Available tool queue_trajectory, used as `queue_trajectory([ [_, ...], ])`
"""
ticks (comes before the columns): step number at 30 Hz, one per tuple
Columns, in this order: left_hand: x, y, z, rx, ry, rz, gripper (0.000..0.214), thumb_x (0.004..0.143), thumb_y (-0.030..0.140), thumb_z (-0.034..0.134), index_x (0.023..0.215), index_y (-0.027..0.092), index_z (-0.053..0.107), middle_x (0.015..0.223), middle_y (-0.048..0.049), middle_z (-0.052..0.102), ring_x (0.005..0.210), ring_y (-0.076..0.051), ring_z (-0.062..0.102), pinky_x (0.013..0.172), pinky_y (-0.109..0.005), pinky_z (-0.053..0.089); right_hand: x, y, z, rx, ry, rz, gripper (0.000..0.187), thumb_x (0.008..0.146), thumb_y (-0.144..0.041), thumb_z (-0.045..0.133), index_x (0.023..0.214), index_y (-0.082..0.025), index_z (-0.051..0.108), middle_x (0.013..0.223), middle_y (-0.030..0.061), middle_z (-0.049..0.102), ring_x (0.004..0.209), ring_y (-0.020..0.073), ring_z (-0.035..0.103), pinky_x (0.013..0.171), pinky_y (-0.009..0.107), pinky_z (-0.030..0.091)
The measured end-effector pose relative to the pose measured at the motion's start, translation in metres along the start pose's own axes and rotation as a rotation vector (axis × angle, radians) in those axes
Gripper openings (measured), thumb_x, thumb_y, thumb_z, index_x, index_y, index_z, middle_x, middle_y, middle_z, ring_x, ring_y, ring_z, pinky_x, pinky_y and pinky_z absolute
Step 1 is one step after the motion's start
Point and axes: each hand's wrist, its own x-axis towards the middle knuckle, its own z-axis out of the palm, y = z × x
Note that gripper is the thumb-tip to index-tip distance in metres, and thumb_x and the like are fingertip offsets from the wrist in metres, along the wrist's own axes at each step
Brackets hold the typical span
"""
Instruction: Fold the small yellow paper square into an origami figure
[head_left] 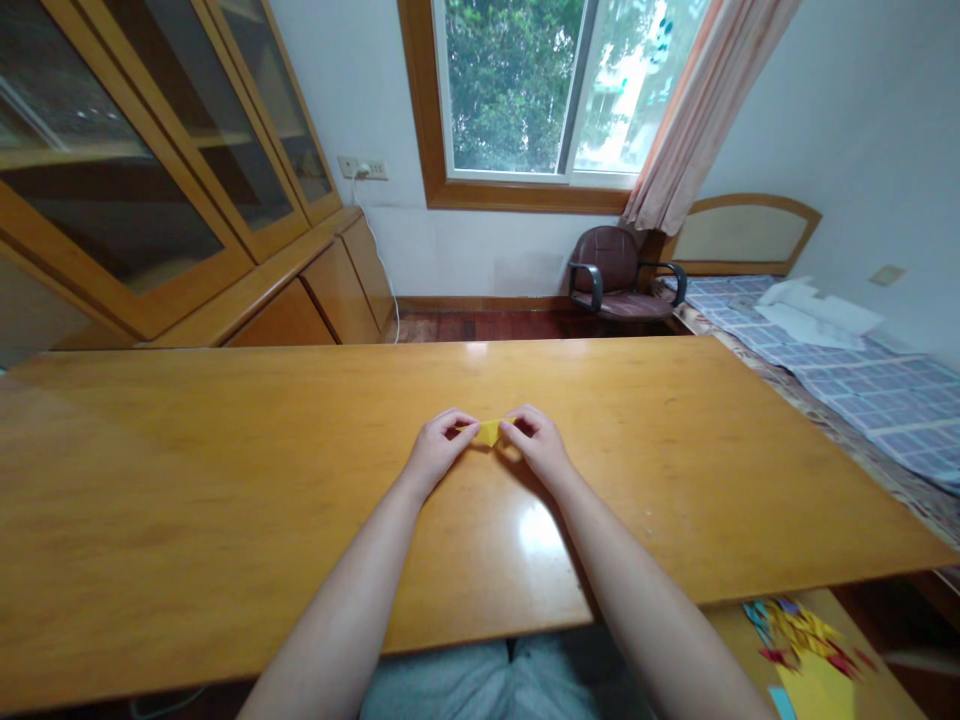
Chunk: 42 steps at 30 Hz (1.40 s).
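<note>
A small folded piece of yellow paper [489, 432] sits at the middle of a long wooden table [225, 450]. My left hand [437, 449] pinches its left end with fingers curled. My right hand [534, 441] pinches its right end in the same way. Both hands rest on the tabletop, with the paper between the fingertips. Most of the paper is hidden by my fingers.
Coloured paper pieces [806, 640] lie on a lower surface at the bottom right. A glass-door wooden cabinet [150, 180] stands at the left. An office chair [622, 272] sits under the window, and a bed [862, 370] runs along the right.
</note>
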Motion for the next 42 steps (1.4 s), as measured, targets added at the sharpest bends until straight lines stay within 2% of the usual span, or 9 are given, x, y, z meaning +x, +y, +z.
queue_trajectory([
  [6, -0.002, 0.004, 0.001, 0.097, -0.016, 0.080, 0.017, 0.085, 0.031, 0.059, 0.076, 0.020, 0.066, 0.079, -0.0026, 0.065, 0.077, -0.016, 0.060, 0.070, -0.025, 0.046, -0.002, -0.005, 0.003, -0.103, 0.036, -0.135, 0.013, 0.082, -0.025, 0.063, 0.094, -0.022, 0.068, 0.093, 0.0050, 0.061, 0.085, 0.0177, 0.058, 0.075, 0.030, 0.047],
  [10, -0.004, 0.008, 0.002, 0.156, -0.043, 0.146, 0.017, 0.087, 0.031, 0.057, 0.079, 0.020, 0.067, 0.080, -0.0036, 0.065, 0.078, -0.017, 0.060, 0.072, -0.027, 0.046, -0.003, -0.007, 0.003, -0.221, -0.004, -0.245, 0.007, 0.085, -0.025, 0.062, 0.087, -0.023, 0.068, 0.089, 0.0052, 0.064, 0.091, 0.0203, 0.058, 0.086, 0.036, 0.044],
  [15, -0.004, 0.011, 0.002, 0.209, -0.070, 0.202, 0.017, 0.088, 0.031, 0.057, 0.079, 0.021, 0.068, 0.078, -0.0043, 0.065, 0.078, -0.018, 0.060, 0.075, -0.029, 0.046, -0.004, -0.009, 0.002, -0.300, -0.036, -0.261, 0.008, 0.086, -0.025, 0.061, 0.081, -0.023, 0.067, 0.083, 0.0048, 0.065, 0.086, 0.0207, 0.057, 0.082, 0.036, 0.044],
  [21, -0.004, 0.011, 0.002, 0.205, -0.043, 0.222, 0.015, 0.087, 0.027, 0.058, 0.077, 0.020, 0.067, 0.077, -0.0032, 0.065, 0.076, -0.016, 0.059, 0.073, -0.028, 0.045, -0.003, -0.005, 0.003, -0.289, 0.011, -0.285, 0.007, 0.083, -0.021, 0.062, 0.077, -0.021, 0.066, 0.079, 0.0042, 0.065, 0.082, 0.0194, 0.057, 0.078, 0.034, 0.044],
  [25, -0.003, 0.006, 0.001, 0.142, 0.056, 0.166, 0.013, 0.085, 0.026, 0.060, 0.075, 0.019, 0.065, 0.077, -0.0022, 0.064, 0.074, -0.015, 0.059, 0.070, -0.026, 0.046, -0.001, 0.001, 0.000, -0.248, 0.126, -0.225, 0.008, 0.082, -0.021, 0.062, 0.075, -0.021, 0.066, 0.076, 0.0032, 0.063, 0.077, 0.0181, 0.057, 0.073, 0.032, 0.045],
  [32, -0.002, -0.003, -0.003, 0.081, 0.130, 0.089, 0.014, 0.085, 0.028, 0.059, 0.075, 0.019, 0.065, 0.077, -0.0011, 0.065, 0.075, -0.015, 0.060, 0.067, -0.024, 0.046, 0.003, 0.006, -0.009, -0.160, 0.311, -0.043, 0.010, 0.082, -0.024, 0.060, 0.075, -0.019, 0.065, 0.076, 0.0020, 0.061, 0.070, 0.0159, 0.056, 0.067, 0.029, 0.045],
  [35, -0.002, -0.002, -0.003, 0.066, 0.127, 0.068, 0.014, 0.084, 0.029, 0.060, 0.075, 0.019, 0.065, 0.077, -0.0010, 0.064, 0.076, -0.015, 0.060, 0.068, -0.024, 0.046, 0.002, 0.005, -0.008, -0.124, 0.273, -0.042, 0.011, 0.085, -0.026, 0.059, 0.081, -0.019, 0.067, 0.081, 0.0029, 0.062, 0.073, 0.0159, 0.057, 0.068, 0.028, 0.046],
  [39, -0.002, 0.000, -0.001, 0.051, 0.088, 0.076, 0.014, 0.084, 0.030, 0.060, 0.076, 0.019, 0.066, 0.079, -0.0013, 0.064, 0.077, -0.015, 0.060, 0.070, -0.024, 0.047, 0.000, 0.001, -0.002, -0.076, 0.111, -0.088, 0.015, 0.086, -0.028, 0.062, 0.097, -0.020, 0.067, 0.092, 0.0047, 0.064, 0.078, 0.0158, 0.058, 0.071, 0.029, 0.048],
  [42, -0.002, 0.002, 0.001, 0.053, 0.055, 0.079, 0.015, 0.085, 0.031, 0.060, 0.077, 0.019, 0.066, 0.079, -0.0017, 0.064, 0.078, -0.015, 0.061, 0.071, -0.025, 0.047, -0.002, -0.002, 0.000, -0.127, 0.023, -0.137, 0.011, 0.088, -0.027, 0.059, 0.086, -0.020, 0.066, 0.084, 0.0044, 0.063, 0.078, 0.0168, 0.058, 0.072, 0.030, 0.047],
])
